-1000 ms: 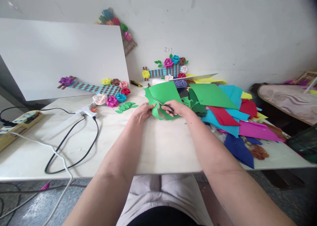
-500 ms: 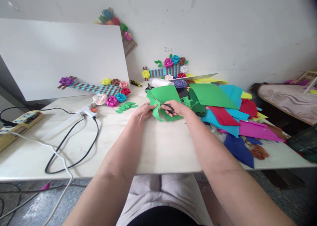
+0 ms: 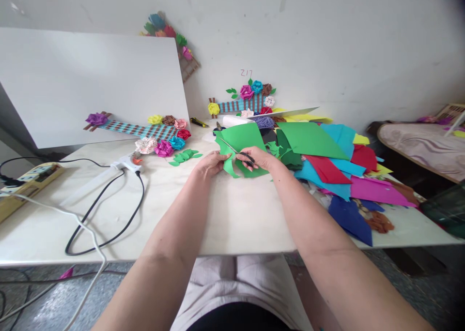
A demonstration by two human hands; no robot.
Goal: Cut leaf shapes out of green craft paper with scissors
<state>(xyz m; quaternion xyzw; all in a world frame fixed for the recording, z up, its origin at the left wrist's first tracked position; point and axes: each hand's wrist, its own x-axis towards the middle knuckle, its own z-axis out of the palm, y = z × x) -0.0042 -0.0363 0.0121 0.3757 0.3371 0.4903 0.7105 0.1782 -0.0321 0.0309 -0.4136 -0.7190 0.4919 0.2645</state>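
Observation:
My left hand (image 3: 212, 163) pinches the left edge of a green paper sheet (image 3: 247, 136), whose lower part is cut into curling strips. Black-handled scissors (image 3: 247, 159) are gripped in my right hand (image 3: 258, 157), their blades lying across the sheet and pointing up and left. To the left of my left hand lies a small pile of cut green paper leaves (image 3: 184, 156). Green paper scraps (image 3: 274, 149) and a darker green piece (image 3: 290, 157) sit just right of my right hand.
Coloured paper sheets (image 3: 378, 190) are heaped at the right. A flower-trimmed guitar-shaped piece (image 3: 138, 129) leans on a white board (image 3: 90, 84); a similar one (image 3: 241, 103) stands by the wall. A glue gun (image 3: 125, 164), its looped cable and a power strip (image 3: 32, 186) occupy the left.
The upper part of the green sheet has shifted up very slightly. Both hands and the scissors stay in almost the same place.

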